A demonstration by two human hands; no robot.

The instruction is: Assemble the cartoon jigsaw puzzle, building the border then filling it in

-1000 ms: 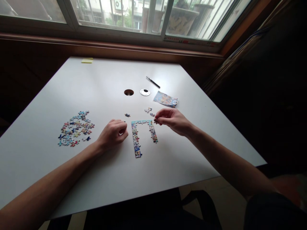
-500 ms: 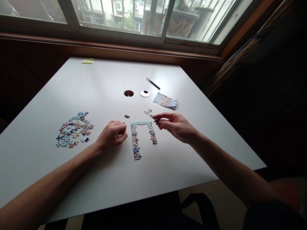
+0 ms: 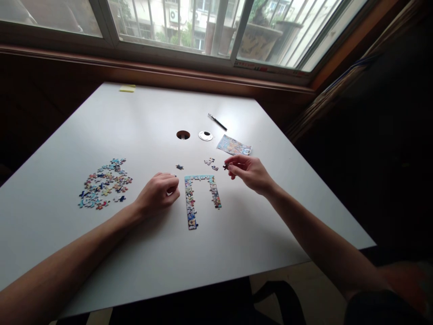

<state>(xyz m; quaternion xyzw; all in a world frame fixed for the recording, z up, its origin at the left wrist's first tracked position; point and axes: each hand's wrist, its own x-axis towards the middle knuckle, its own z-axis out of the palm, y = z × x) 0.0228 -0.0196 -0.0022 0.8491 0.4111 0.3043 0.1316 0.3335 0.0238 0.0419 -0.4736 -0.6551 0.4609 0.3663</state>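
Note:
A partly joined puzzle frame, shaped like an upside-down U, lies in the middle of the white table. My right hand hovers just right of the frame's top corner and pinches a small dark puzzle piece between thumb and fingers. My left hand rests curled on the table just left of the frame; whether it holds anything is hidden. A pile of loose pieces lies far left. A few single pieces and one more piece lie above the frame.
A printed picture sheet lies behind my right hand. Further back are a black pen, a round cable hole with its cap beside it, and a yellow note pad at the far edge under the window.
My right hand has lifted the small piece away from the frame's top right corner and moved it up and right. The left hand has stayed put.

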